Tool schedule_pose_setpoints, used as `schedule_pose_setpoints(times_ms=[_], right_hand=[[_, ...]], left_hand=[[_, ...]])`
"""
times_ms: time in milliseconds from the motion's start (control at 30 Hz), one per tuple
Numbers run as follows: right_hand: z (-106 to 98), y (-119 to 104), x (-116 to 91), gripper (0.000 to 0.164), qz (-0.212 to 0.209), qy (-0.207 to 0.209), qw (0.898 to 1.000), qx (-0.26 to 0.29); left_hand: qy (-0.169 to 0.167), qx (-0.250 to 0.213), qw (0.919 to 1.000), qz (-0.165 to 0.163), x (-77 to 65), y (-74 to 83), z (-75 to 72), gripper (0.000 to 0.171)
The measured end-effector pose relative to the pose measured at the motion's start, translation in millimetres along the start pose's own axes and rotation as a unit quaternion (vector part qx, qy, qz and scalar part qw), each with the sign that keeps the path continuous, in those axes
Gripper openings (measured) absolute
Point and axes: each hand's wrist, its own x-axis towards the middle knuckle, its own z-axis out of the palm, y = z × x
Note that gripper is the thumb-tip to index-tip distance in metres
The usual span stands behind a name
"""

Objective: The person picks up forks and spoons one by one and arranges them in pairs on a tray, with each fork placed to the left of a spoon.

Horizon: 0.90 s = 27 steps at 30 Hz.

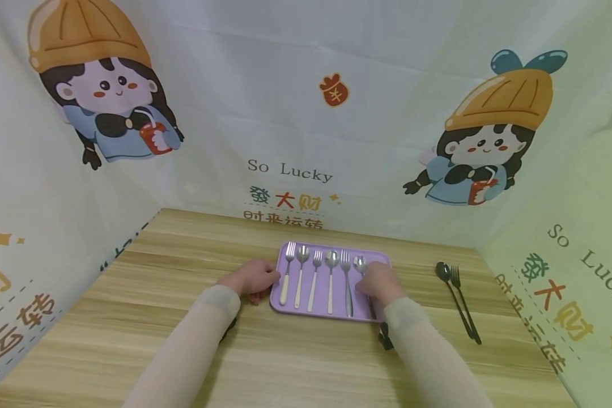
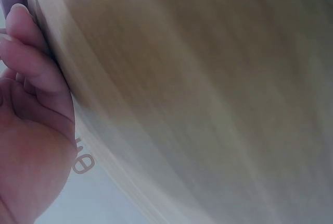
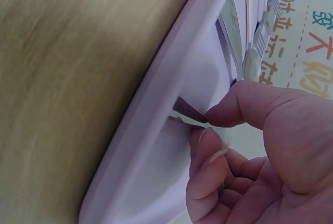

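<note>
A purple tray [image 1: 306, 315] holds a row of forks and spoons, bowls and tines toward the back wall. At its right end, my right hand [image 1: 382, 281] pinches the handle of a silver spoon [image 1: 360, 263] between thumb and fingers. In the right wrist view the spoon's handle [image 3: 188, 110] shows between the fingertips, low over the tray floor. Beside it lies a fork with a metal handle [image 1: 349, 294]. My left hand [image 1: 252, 279] is at the tray's left rim, fingertips right at the edge and fingers loosely bent.
To the right on the wooden table [image 1: 306, 368] lie a black spoon [image 1: 454, 292] and a black fork [image 1: 466, 306], side by side. A white printed cloth [image 1: 377, 187] hangs behind the table and along both sides.
</note>
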Motion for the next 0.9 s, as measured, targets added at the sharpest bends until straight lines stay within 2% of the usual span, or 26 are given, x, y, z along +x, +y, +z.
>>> schedule_pose_setpoints(times_ms=[333, 900], right_hand=[[0.2, -2.4, -1.6, 0.019, -0.011, -0.002, 1.000, -0.004], [-0.1, -4.7, -3.2, 0.026, -0.009, -0.008, 1.000, -0.020]], left_hand=[[-0.003, -0.006, 1.0000, -0.005, -0.8, 1.1, 0.4, 0.029], [0.001, -0.010, 0.9999, -0.003, -2.1, 2.7, 0.4, 0.029]])
